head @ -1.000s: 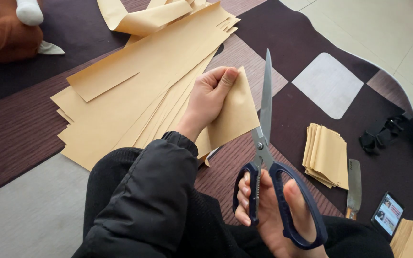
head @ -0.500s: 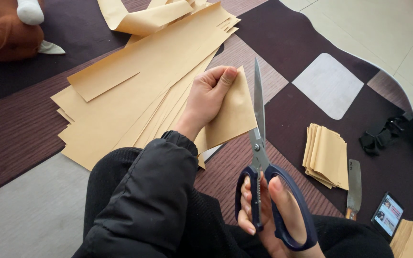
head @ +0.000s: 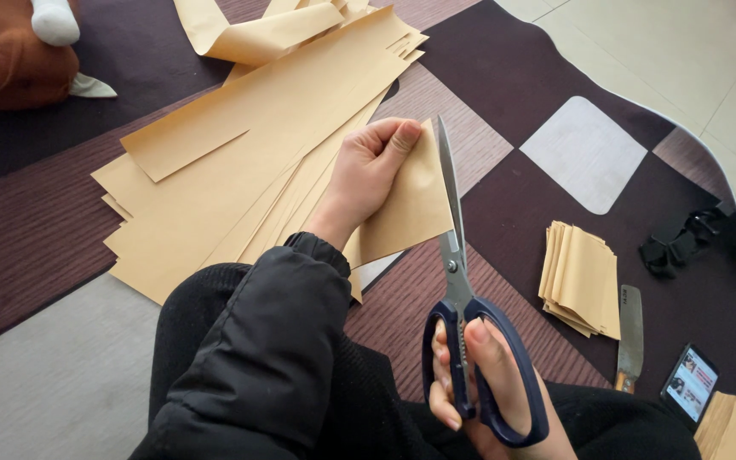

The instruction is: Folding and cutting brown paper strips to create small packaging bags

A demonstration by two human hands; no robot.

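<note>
**Two hands, one paper sheet, scissors at its edge**

Left hand [head: 372, 175] curls closed around a tan paper sheet [head: 411, 209], thumb on top, holding it raised above the paper pile [head: 215, 187] on the rug [head: 513, 85]. Right hand [head: 479, 388] grips the scissors [head: 462, 290] through the dark blue handles (fingers threaded in the loops, closed tight). Blades lie together, pointing away along the sheet's right edge, touching it. Right of the scissors sits a stack of cut pieces [head: 581, 277]; beside it, a knife [head: 629, 328] and a phone [head: 690, 383].
</note>
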